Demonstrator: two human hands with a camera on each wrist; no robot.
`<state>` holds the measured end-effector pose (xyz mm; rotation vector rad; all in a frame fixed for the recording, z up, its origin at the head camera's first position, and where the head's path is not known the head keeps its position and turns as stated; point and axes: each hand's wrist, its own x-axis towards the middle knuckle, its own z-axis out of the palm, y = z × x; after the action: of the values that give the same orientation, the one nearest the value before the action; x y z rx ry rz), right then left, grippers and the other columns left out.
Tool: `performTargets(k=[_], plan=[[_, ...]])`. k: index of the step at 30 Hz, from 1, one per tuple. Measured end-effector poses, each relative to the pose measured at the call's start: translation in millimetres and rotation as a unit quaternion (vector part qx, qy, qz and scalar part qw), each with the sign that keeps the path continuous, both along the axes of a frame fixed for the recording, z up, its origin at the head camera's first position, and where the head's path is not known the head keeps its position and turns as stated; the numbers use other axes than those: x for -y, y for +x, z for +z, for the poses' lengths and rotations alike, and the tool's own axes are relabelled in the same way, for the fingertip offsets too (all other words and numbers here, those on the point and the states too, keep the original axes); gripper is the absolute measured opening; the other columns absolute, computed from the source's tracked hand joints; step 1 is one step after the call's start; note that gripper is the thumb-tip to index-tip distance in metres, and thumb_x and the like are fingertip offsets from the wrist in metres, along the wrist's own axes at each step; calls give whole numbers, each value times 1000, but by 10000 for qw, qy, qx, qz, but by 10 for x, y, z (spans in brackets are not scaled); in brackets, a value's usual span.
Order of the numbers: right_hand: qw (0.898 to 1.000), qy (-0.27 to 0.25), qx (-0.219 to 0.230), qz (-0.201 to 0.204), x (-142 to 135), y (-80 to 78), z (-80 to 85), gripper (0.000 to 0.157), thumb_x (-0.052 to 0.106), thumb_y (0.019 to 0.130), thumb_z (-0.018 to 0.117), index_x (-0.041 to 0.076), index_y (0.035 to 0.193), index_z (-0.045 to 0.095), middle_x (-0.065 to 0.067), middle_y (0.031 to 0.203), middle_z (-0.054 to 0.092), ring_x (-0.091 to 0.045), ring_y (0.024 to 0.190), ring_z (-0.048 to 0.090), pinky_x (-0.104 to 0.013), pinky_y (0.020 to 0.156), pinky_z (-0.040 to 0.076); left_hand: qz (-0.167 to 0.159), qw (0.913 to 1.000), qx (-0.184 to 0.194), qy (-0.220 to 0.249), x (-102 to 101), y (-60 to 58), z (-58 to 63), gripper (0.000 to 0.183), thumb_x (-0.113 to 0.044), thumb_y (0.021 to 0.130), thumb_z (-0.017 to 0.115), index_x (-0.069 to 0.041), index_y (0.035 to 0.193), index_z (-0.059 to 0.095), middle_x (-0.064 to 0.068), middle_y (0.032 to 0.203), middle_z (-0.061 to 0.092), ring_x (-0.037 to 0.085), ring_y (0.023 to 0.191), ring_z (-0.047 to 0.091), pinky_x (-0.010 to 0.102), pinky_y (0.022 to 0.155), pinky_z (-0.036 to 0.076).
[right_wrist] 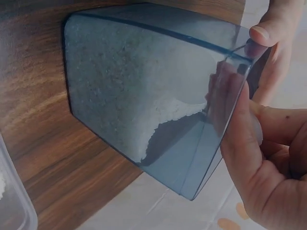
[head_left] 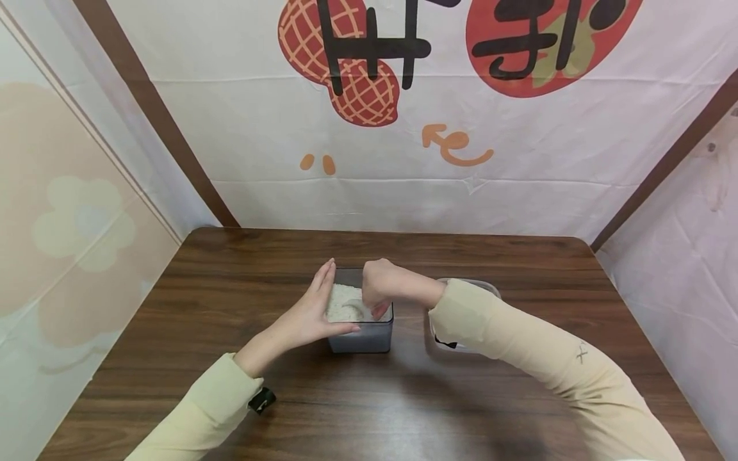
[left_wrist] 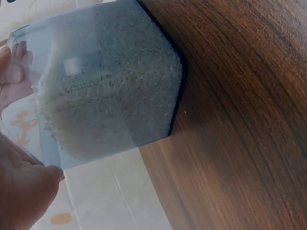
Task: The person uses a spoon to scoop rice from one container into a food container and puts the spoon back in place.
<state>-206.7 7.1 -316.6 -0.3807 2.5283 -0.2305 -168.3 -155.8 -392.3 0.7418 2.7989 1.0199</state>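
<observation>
A bluish see-through container [head_left: 360, 340] stands upright on the table, with white rice [head_left: 340, 296] inside. My left hand [head_left: 305, 318] holds it at the left, thumb at the near rim and fingers along the far left side. My right hand [head_left: 379, 286] is curled at the opening, reaching in from the right. It grips a pale translucent scoop [head_left: 353, 307], whose bowl lies in the rice. Most of the scoop's handle is hidden by the fingers. Through the wall in the right wrist view, the rice [right_wrist: 115, 81] slopes unevenly.
A clear, shallow plastic box [head_left: 431, 333] sits to the right, partly under my right forearm; something white shows inside it in the right wrist view. The brown wooden table [head_left: 277, 256] ends at a printed cloth wall [head_left: 403, 205] behind.
</observation>
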Motion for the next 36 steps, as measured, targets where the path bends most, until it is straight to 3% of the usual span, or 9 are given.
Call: performTargets(k=[2, 5, 10, 13, 17, 24, 32, 36], plan=[[9999, -99, 95, -86, -19, -9, -3, 34, 5, 80, 59, 13, 49, 49, 6, 46, 52, -4, 42, 45, -19, 46, 33, -8, 10000, -3, 2, 2, 5, 3, 118, -48, 69, 75, 3, 144, 0, 16, 151, -3, 34, 135, 16, 48, 103, 28], [9978, -520, 312, -283, -55, -11, -3, 35, 2, 80, 59, 13, 48, 48, 5, 47, 51, -5, 43, 45, -19, 45, 31, 0, 10000, -6, -10, 5, 9, 6, 118, -48, 69, 75, 4, 144, 0, 16, 151, -2, 34, 135, 16, 48, 103, 28], [9904, -1143, 643, -445, -114, -6, -10, 29, -1, 79, 59, 9, 52, 59, 3, 51, 59, -3, 45, 53, -14, 46, 39, 33, 10000, -39, -85, 5, 7, 5, 118, -49, 69, 74, 4, 144, 0, 17, 151, -2, 35, 134, 16, 48, 103, 28], [9760, -1720, 1062, -810, -147, -5, -12, 19, -4, 81, 58, 0, 65, 67, -5, 59, 64, -7, 47, 57, -18, 52, 49, 40, 9999, -49, -106, 4, 9, 13, 118, -49, 69, 75, 5, 144, 0, 18, 150, -1, 35, 134, 17, 49, 102, 28], [9478, -2401, 1605, -1352, -184, -3, -22, 11, -9, 82, 56, -12, 83, 67, -17, 69, 66, -15, 51, 61, -26, 59, 54, 51, 9999, -54, -129, 5, 10, 16, 118, -48, 69, 75, 5, 144, 1, 18, 150, -1, 35, 134, 16, 49, 102, 28], [9319, -2667, 1834, -1639, -227, -4, -25, 11, -10, 82, 57, -13, 88, 66, -21, 68, 66, -15, 49, 61, -25, 59, 53, 29, 9998, -80, -172, 1, 6, 15, 118, -50, 69, 74, 5, 144, 0, 17, 151, -2, 35, 134, 16, 48, 103, 28], [8993, -3166, 2377, -1861, -289, -17, -10, 16, -13, 84, 54, -18, 97, 61, -24, 78, 64, -18, 55, 63, -27, 66, 54, 15, 9998, -175, -109, 5, 3, 2, 120, -56, 68, 71, 6, 143, 1, 18, 150, -1, 37, 133, 18, 51, 101, 29], [8939, -3188, 2470, -1955, -313, -24, -17, 17, -11, 85, 55, -17, 98, 61, -24, 84, 65, -17, 57, 64, -26, 65, 53, 36, 9996, -253, -134, 8, -8, -31, 121, -60, 68, 69, 6, 143, 3, 19, 150, 1, 38, 132, 19, 52, 100, 30]])
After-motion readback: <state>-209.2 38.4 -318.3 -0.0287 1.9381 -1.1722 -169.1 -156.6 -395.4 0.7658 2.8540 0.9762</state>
